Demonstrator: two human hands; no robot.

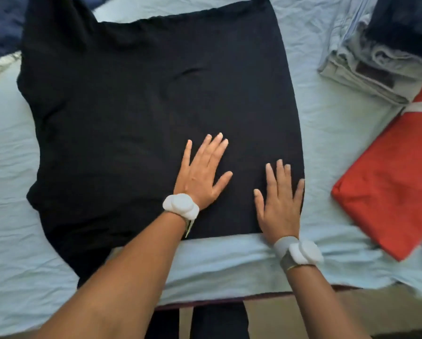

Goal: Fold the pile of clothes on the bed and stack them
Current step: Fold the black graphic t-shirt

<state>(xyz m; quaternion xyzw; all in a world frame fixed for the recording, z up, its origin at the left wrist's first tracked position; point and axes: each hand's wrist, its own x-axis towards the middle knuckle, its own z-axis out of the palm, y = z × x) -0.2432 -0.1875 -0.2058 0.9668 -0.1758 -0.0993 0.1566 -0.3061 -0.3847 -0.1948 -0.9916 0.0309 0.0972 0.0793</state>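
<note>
Head view, the only one. Black garment spread flat across the light blue bedsheet, right and near edges straight, left side bunched and uneven, part of it trailing over the near edge of the bed. Left hand flat on the cloth, fingers straight and spread, pressing, gripping nothing. Right hand likewise flat and splayed at the near right corner of the garment, little finger along its right edge, heel of the palm at the hem, grasping nothing. White wrist devices on both forearms.

To the right, well apart from the garment: folded red piece lying on the sheet; behind it a stack of folded clothes, pale items beneath, a dark one on top. Dark blue fabric at the far left corner, whether folded or loose impossible to tell.

Judged progress: well underway, several items already folded and stacked. Black garment apparently at the smoothing stage, with folding and stacking left to do. Red piece not yet on the stack.
</note>
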